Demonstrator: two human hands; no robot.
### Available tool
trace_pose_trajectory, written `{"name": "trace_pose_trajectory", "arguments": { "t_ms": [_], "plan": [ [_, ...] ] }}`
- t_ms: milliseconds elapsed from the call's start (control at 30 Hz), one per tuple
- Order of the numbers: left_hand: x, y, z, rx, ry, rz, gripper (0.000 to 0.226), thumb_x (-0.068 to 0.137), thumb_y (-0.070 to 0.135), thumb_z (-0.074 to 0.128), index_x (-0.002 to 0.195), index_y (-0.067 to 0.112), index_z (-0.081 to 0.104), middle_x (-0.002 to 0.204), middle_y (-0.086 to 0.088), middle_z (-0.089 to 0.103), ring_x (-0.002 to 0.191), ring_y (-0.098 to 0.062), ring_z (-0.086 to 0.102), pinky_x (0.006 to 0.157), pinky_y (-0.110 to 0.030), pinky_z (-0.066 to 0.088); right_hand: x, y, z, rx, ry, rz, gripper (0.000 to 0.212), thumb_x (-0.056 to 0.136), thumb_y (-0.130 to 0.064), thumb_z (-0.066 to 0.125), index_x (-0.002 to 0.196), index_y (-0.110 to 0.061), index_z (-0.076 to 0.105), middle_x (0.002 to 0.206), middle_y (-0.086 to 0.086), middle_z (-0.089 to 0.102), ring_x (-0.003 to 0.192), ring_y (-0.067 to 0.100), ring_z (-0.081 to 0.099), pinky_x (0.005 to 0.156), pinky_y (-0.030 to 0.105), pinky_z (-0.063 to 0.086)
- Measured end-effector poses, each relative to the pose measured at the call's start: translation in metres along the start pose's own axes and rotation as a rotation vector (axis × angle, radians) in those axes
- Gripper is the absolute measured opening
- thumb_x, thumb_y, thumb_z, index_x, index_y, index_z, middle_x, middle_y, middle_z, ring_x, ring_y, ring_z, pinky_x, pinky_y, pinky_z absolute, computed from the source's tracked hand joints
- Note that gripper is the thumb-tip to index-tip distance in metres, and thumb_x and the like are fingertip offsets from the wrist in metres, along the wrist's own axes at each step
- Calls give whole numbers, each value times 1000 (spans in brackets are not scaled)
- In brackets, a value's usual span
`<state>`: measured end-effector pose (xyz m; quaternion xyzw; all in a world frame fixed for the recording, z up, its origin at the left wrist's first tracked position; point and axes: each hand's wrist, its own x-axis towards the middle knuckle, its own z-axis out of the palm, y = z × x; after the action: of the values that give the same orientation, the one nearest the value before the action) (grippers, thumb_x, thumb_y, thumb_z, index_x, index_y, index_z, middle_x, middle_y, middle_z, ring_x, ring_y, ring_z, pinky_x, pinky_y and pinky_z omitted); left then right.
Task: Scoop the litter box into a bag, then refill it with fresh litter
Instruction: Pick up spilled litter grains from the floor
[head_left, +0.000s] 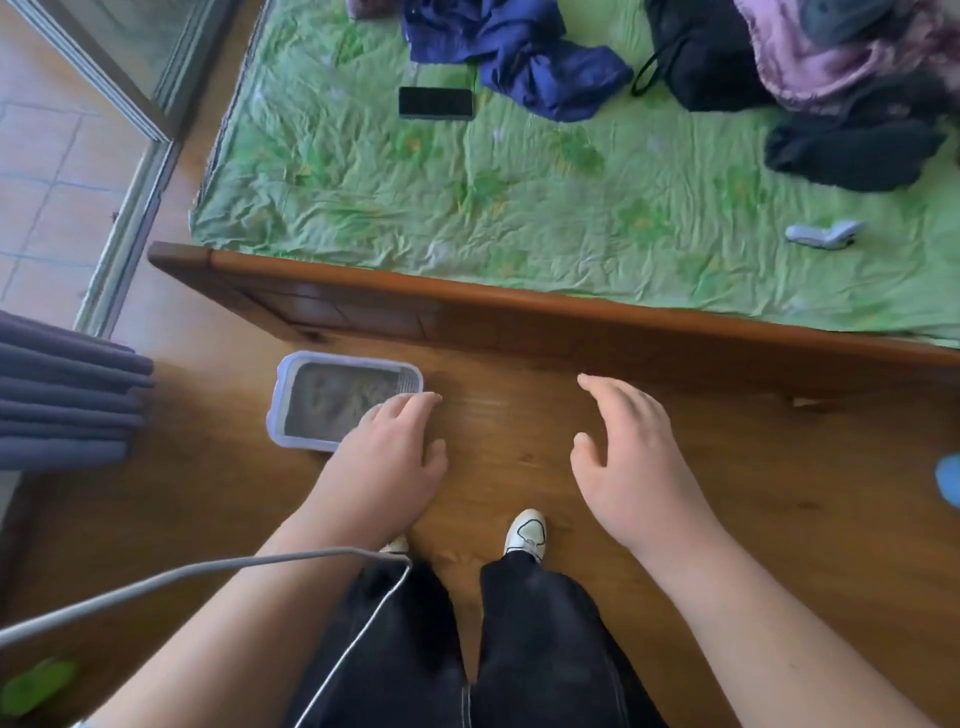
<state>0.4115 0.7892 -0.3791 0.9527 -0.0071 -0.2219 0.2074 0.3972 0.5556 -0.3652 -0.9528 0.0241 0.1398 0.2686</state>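
Both hands (519, 457) apparently empty above litter box (332, 400)

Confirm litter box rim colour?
Pale lavender-blue rim on the litter box, grey litter inside. Head view, the only one, shows it.

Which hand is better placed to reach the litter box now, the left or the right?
Probably the left. The left hand is nearer the litter box, overlapping its near corner in view; the right hand is over bare floor, farther right. Both are empty.
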Motion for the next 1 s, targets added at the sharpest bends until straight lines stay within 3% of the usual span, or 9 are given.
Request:
{"name": "trace_pose_trajectory", "arguments": {
  "t_ms": [133,333,500,600,767,1000],
  "plan": [
    [61,-25,99,-43,-57,-35,48,94,24,49,142,23,44,144,3,48,132,-18,42,108,-32,37,40,65,95,68,-12,116,50,94,-14,54,143,-22,45,144,-8,46,138,9,33,110,15,21],
    [194,-126,303,29,-126,-36,56,92,21,50,146,19,37,149,-1,41,138,-22,36,112,-36,33,132,192,316,108,-24,215,51,90,-6,55,140,-16,49,140,-2,51,133,14,40,110,21,26],
    [288,-211,430,211,-151,60,59,87,22,52,143,16,35,145,-5,42,132,-28,38,102,-43,40,223,276,470,59,-28,148,49,90,-6,54,138,-16,51,140,0,50,131,18,42,109,25,31],
    [331,-250,482,259,-131,102,53,87,23,50,138,16,39,139,-7,46,130,-30,40,99,-44,40,270,311,537,23,-60,96,45,94,-9,52,138,-20,50,141,-2,49,133,18,41,110,32,37],
    [384,-288,542,374,-149,234,53,87,25,49,139,18,38,142,-5,44,137,-29,34,108,-42,35,329,353,620,-72,-156,8,38,95,-15,52,133,-21,52,131,-1,53,127,21,44,106,39,41],
    [409,-319,578,582,-223,350,49,90,27,45,138,18,38,140,-6,45,130,-28,41,103,-42,41,383,376,672,-186,-226,-153,21,95,-21,56,116,-24,60,114,-4,57,115,24,44,100,45,42]
  ]
}}
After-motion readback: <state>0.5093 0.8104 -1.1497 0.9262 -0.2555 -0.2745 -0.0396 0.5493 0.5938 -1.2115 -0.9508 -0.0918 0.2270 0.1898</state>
